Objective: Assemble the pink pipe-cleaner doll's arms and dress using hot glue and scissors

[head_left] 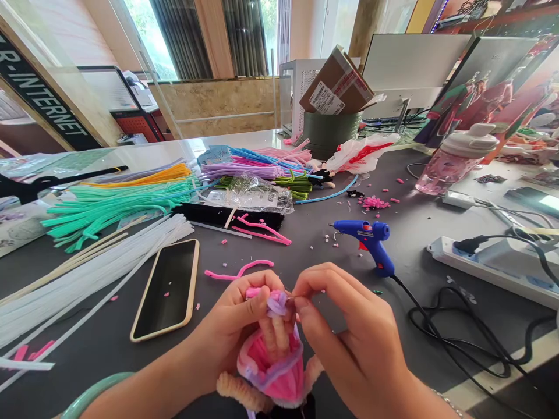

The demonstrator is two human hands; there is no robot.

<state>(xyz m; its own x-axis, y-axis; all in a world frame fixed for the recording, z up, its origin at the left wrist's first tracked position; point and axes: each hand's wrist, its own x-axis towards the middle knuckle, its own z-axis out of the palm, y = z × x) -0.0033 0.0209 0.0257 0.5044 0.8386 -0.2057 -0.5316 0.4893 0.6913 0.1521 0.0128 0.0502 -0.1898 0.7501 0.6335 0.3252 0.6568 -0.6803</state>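
A doll made of pipe cleaners [279,372] hangs upside down in my left hand [238,317], whose thumb and fingers are closed round its legs and feet. Its pink skirt has a lilac edge, and beige arms stick out at both sides. Lilac and pink pieces [276,304] wrap the feet at the top. My right hand [347,320] pinches at the lilac piece with thumb and forefinger; something thin and hard to make out is between the tips. Just beyond my hands lies a bent pink pipe cleaner [240,270].
A blue glue gun [369,235] lies to the right, its cord running to a white power strip [489,267]. A phone [168,291] and bundles of white [113,273] and green pipe cleaners [109,203] are left. A pink bottle [454,160] stands back right.
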